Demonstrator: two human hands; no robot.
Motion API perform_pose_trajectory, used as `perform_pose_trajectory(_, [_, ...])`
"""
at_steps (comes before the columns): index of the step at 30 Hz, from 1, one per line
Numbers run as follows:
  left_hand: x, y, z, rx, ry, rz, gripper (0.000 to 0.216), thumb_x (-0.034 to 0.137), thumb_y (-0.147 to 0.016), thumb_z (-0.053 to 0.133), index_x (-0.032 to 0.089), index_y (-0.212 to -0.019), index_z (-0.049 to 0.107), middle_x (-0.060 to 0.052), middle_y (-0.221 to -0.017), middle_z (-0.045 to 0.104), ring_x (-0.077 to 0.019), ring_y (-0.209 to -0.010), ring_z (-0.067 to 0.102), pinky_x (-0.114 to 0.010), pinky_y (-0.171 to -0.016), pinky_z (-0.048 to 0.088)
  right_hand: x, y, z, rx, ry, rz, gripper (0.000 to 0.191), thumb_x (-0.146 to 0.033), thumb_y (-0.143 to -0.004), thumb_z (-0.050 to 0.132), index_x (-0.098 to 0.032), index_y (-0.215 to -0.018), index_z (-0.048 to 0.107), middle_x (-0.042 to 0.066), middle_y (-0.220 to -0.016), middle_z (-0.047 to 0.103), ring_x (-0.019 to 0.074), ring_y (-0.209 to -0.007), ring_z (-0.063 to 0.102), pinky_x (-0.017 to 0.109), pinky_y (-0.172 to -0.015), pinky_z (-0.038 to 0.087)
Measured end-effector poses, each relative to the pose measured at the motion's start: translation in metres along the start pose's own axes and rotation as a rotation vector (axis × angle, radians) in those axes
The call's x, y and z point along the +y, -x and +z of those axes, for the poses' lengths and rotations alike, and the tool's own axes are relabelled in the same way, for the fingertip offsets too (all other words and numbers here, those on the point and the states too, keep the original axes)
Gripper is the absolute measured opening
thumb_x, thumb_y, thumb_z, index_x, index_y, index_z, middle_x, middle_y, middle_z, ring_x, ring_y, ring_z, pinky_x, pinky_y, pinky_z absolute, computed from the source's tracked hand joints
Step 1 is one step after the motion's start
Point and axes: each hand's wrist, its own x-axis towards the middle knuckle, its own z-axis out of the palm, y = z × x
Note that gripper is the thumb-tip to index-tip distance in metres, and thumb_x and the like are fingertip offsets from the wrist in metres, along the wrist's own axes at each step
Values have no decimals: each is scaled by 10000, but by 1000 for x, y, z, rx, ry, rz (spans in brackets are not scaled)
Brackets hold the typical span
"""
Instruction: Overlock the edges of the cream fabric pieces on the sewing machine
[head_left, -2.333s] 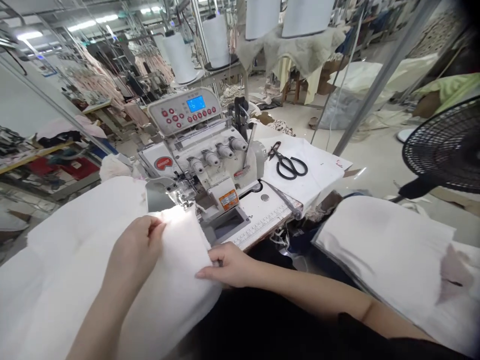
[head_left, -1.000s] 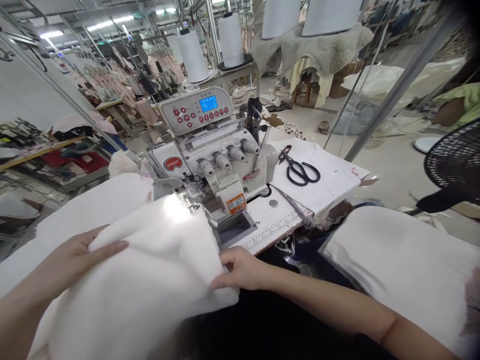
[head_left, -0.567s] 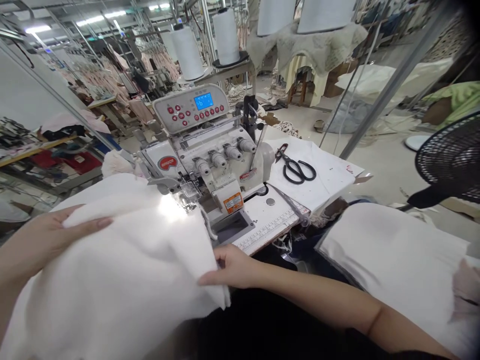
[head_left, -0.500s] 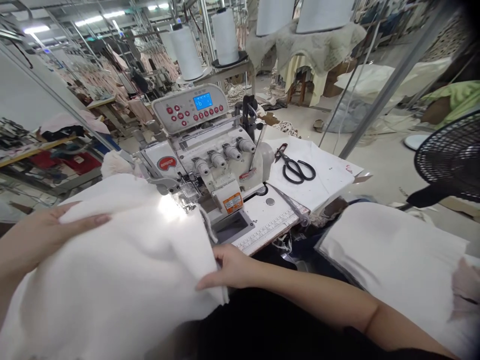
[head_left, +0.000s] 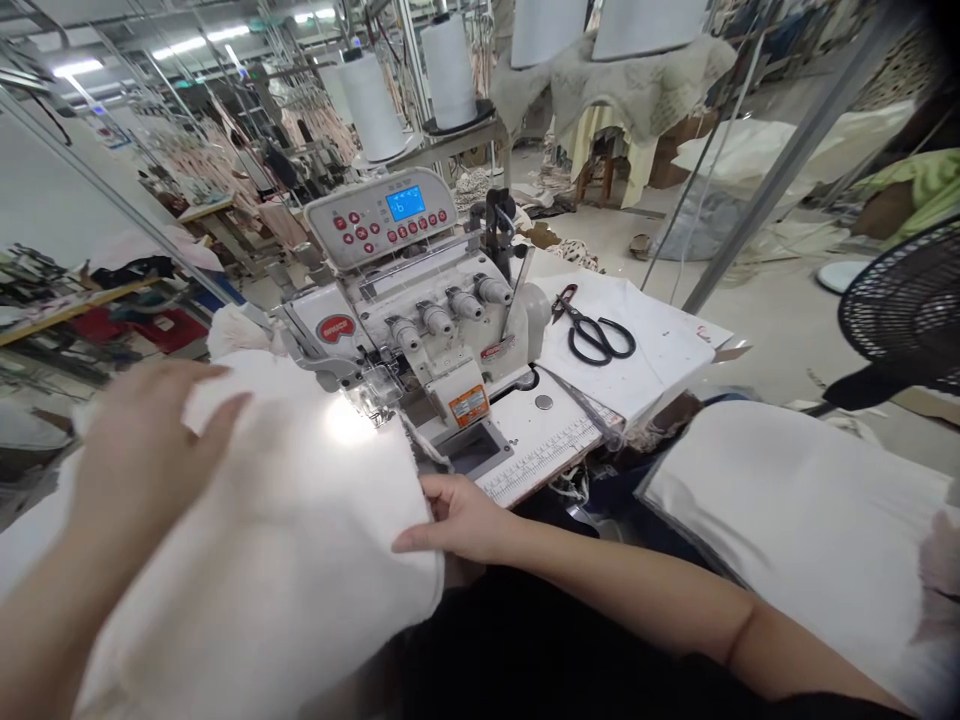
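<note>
White fabric (head_left: 300,560) drapes over the front of an overlock sewing machine (head_left: 442,330), its raw edge running under the lit presser foot area (head_left: 375,400). My right hand (head_left: 457,520) pinches the near right edge of the fabric, thumb on top and fingers curled around the edge. On the left, my left hand (head_left: 150,440) lies over the fabric, thumb and fingers apart, somewhat blurred. Its fingertips point toward the machine's needle end.
Black-handled scissors (head_left: 600,340) and a small snipping tool (head_left: 564,300) lie on the white-covered table (head_left: 652,370) right of the machine. A stack of white pieces (head_left: 787,500) is at my right, near a black fan (head_left: 907,300). Thread cones (head_left: 450,75) stand behind.
My left hand has let go of its pinch on the fabric, moved right and risen over it, fingers spreading. The fabric's left part has shifted; my right hand keeps its hold.
</note>
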Motion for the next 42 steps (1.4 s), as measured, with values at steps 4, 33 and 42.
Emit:
perform_pose_trajectory(4, [76, 55, 19, -50, 298, 359, 248, 269, -896, 421, 170, -1062, 575, -72, -1063, 549, -185, -993, 517, -289, -834, 431, -2, -1, -1, -59, -71, 17, 429, -284, -512, 816, -113, -848, 611, 3, -773, 592, 130, -744, 549, 293, -763, 441])
perform_pose_trajectory(33, [83, 68, 37, -89, 306, 458, 425, 115, -862, 485, 230, -1271, 466, -66, -1049, 481, -179, -867, 440, -312, -783, 384, -8, 0, 2, 68, 394, -308, 269, -335, -723, 645, -113, -627, 526, -20, -623, 452, 87, -603, 407, 203, -565, 338])
perform_pose_trajectory(42, [82, 60, 37, -113, 278, 483, 377, 152, -878, 456, 168, -1254, 486, -90, -1043, 457, -198, -884, 419, -334, -790, 369, -3, -5, 8, 103, 521, -212, 277, -379, -697, 673, -110, -717, 608, -20, -606, 483, 100, -604, 434, 213, -564, 351])
